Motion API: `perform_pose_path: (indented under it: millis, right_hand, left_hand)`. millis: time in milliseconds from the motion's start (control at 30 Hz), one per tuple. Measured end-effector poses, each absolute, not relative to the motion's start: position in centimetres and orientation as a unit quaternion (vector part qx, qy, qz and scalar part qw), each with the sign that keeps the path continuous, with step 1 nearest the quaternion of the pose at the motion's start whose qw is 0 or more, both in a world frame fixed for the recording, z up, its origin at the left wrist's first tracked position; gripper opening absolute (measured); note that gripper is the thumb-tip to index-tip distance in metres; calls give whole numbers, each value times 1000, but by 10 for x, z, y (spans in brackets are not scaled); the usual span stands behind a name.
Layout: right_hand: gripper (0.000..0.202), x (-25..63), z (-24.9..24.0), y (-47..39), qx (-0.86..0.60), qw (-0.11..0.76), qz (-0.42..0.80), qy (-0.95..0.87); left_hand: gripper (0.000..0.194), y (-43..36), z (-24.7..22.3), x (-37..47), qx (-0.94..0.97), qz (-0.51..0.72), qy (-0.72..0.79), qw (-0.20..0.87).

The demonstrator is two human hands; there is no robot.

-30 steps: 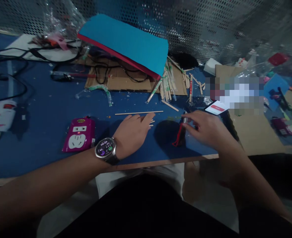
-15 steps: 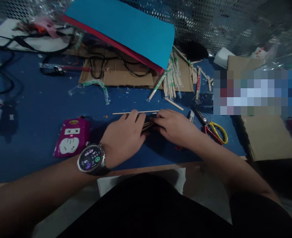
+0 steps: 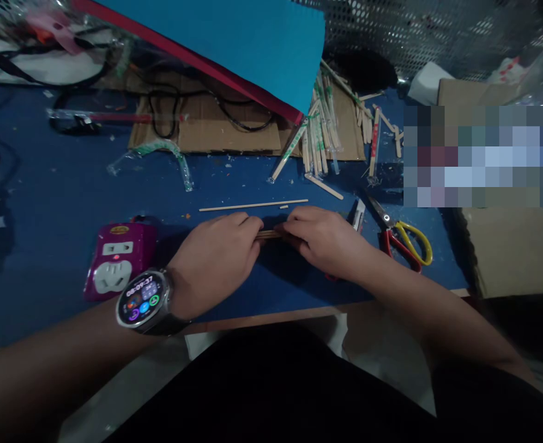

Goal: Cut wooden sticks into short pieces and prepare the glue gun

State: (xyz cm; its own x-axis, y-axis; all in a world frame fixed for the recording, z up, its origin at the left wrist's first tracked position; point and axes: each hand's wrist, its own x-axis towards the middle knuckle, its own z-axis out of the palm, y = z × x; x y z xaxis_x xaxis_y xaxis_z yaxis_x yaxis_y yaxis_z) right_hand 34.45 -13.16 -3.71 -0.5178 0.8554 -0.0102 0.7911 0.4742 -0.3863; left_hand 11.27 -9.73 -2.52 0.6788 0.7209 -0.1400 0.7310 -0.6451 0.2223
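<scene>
Between my two hands is a small bundle of thin wooden sticks [image 3: 269, 234], held level just above the blue table. My left hand [image 3: 218, 249], with a watch on its wrist, grips the bundle's left end. Fingers of my right hand [image 3: 320, 237] are closed around the other end. Both ends of the bundle are hidden by the fingers. Just beyond the hands lie a single long thin stick [image 3: 253, 205] and a short cut piece [image 3: 284, 207]. A box cutter [image 3: 358, 214] rests right of my right hand, partly covered by it.
Scissors [image 3: 396, 231] with red and yellow handles lie to the right. A purple power socket [image 3: 120, 258] sits left of my left hand. Wrapped wooden sticks [image 3: 320, 132] lie on cardboard [image 3: 229, 132] at the back, beneath a blue sheet [image 3: 234, 49]. More cardboard [image 3: 516, 252] is at far right.
My hands have moved apart a little, the left one leftward, so more of the stick bundle shows between them. The long stick and the short piece beyond are now uncovered. The view has shifted slightly.
</scene>
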Motion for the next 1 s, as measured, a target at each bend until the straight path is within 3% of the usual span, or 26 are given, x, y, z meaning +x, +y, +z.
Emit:
perform_pose_path:
  millis: [233,1000]
  right_hand:
    - [25,343,-36,-132,-494,88,190,-844]
    - [26,339,-33,-132,-529,63,203,-822]
  left_hand:
    - [20,-95,-16,108,904,-42,418,82]
    - [27,-93,-20,108,904,-57,410,105]
